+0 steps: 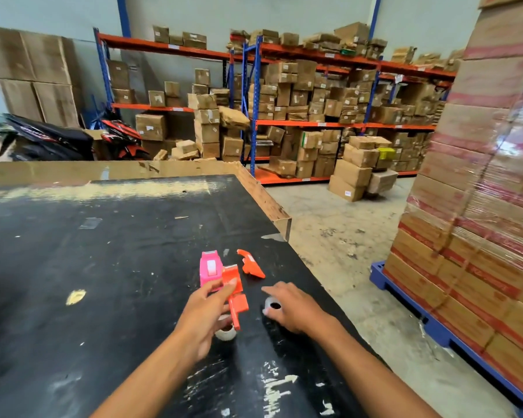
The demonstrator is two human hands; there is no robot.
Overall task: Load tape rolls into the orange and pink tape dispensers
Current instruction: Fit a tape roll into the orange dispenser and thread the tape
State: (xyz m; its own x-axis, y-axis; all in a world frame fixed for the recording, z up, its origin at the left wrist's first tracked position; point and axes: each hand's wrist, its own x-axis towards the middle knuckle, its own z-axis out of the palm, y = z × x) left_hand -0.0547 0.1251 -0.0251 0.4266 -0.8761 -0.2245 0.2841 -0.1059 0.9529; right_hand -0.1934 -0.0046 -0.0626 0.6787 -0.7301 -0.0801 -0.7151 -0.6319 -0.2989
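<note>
Black table (103,267) under me, and my left hand (204,315) is pinching the orange dispenser (235,292) by its body, right beside the pink dispenser (210,271). My right hand (290,309) is closed around a clear tape roll (273,305) on the table. Another tape roll (225,332) sits under my left hand, and a loose orange piece (251,264) lies just past the dispensers.

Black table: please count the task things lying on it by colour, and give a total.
Pink: 1, the pink tape dispenser
Orange: 2, the orange tape dispenser under the left hand, and a separate orange piece
Clear: 2, one tape roll near the left hand, another tape roll at the right hand
Total: 5
</note>
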